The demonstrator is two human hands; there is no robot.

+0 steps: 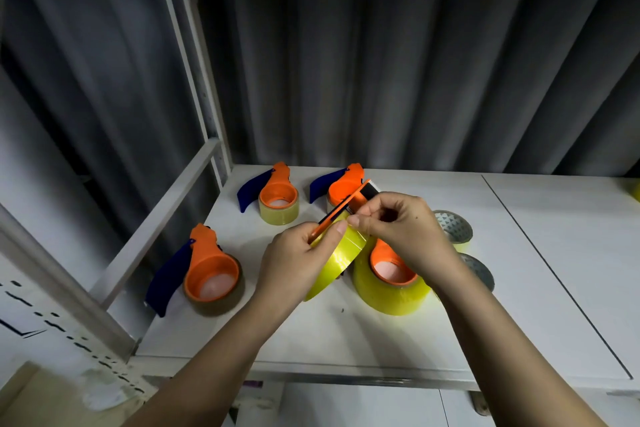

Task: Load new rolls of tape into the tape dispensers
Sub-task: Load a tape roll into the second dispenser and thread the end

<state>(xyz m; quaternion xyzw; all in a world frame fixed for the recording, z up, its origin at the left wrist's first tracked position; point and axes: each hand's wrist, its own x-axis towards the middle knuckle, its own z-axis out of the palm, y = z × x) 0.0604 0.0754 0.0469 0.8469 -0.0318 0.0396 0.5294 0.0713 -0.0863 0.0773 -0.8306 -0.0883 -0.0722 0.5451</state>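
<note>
Two hands work a yellow tape roll above a white shelf.

The left hand [294, 253] grips the yellow tape roll [337, 258] and a slim orange-and-black dispenser [346, 206], held tilted above the white shelf [381, 340]. The right hand [398, 229] pinches the roll's top edge with curled fingers. Four orange dispensers with tape sit around, the nearest [391, 279] just beside.

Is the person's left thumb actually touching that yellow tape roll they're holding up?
Touching. In the head view, the left hand grips the yellow tape roll, its thumb pressed flat against the roll's outer edge with no gap showing.
</note>
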